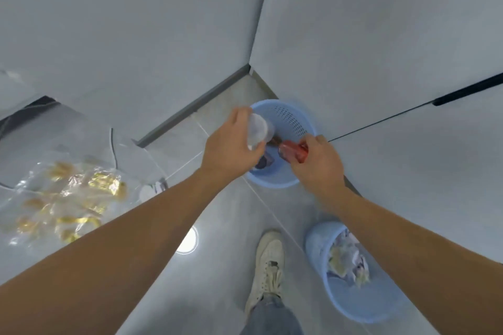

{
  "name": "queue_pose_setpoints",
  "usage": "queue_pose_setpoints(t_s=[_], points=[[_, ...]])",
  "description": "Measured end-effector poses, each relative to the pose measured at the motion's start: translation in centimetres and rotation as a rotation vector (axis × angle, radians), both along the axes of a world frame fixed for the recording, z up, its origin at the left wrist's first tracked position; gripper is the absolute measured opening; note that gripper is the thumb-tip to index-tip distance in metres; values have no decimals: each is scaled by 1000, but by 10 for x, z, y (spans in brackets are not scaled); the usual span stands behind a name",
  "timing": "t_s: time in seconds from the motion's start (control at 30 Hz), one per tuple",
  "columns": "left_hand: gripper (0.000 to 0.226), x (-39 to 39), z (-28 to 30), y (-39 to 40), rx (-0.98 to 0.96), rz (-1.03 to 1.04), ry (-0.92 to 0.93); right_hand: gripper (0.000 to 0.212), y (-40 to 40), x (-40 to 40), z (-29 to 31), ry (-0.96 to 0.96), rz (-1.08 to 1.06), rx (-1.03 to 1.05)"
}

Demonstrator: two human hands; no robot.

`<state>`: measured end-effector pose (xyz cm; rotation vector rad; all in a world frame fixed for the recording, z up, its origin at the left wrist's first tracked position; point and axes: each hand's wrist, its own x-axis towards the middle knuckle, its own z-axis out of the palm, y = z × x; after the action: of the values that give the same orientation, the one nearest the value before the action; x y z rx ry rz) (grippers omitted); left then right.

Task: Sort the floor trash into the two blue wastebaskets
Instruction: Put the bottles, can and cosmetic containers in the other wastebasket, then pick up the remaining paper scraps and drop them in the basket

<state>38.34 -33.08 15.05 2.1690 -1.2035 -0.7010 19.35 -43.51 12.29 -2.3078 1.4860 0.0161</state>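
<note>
A round blue wastebasket with a perforated wall stands in the floor corner. Both my hands hover over its mouth. My left hand grips a clear plastic cup tipped on its side. My right hand pinches a red wrapper. Dark scraps lie at the bottom of this basket. A second blue wastebasket stands near my right forearm, holding crumpled paper and yellowish scraps.
A clear plastic bag of gold-wrapped items lies at the left, with a white cable behind it. My white shoe rests on the grey tiles. Grey walls meet behind the far basket, and a ceiling light glints off the floor.
</note>
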Motion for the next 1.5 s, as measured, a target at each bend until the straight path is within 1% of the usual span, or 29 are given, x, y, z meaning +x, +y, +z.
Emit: queue_pose_setpoints(t_s=[0.13,0.23,0.3,0.4,0.53,0.67,0.77,0.83,0.93,1.0,1.07,1.17,1.27,1.37,1.43,1.5], points=[[60,-27,-49,-63,93,-135,-125,30,-28,-19,-47,-3,98,31],[65,-35,-86,-87,210,-214,-188,27,-34,-18,-71,-10,157,2],[67,-38,-101,-93,260,-230,-215,24,-35,-14,-79,-33,192,12],[68,-37,-104,-93,243,-209,-216,19,-34,-6,-75,-9,229,-13],[57,-26,-84,-71,111,-187,-220,12,-20,11,-51,-57,217,-13],[50,2,-52,-14,21,-99,-200,17,16,45,-24,-134,272,-30],[47,34,-32,59,-28,-7,-182,24,64,81,-8,-179,341,-46],[44,56,-27,119,-14,63,-193,25,106,104,-5,-212,372,-34],[38,85,-38,217,46,208,-171,26,175,131,-16,-237,424,62],[35,97,-53,281,100,286,-146,27,219,141,-35,-203,461,127],[33,99,-73,336,155,331,-126,28,258,144,-56,-152,478,170],[32,93,-102,399,248,361,-65,31,299,138,-86,-82,470,224],[32,85,-136,437,320,357,5,33,325,133,-121,16,457,263],[32,77,-176,447,345,354,72,32,335,135,-159,103,488,268],[35,69,-205,438,329,349,112,33,333,142,-186,105,510,236],[41,63,-233,419,294,329,135,37,325,156,-208,59,496,195]])
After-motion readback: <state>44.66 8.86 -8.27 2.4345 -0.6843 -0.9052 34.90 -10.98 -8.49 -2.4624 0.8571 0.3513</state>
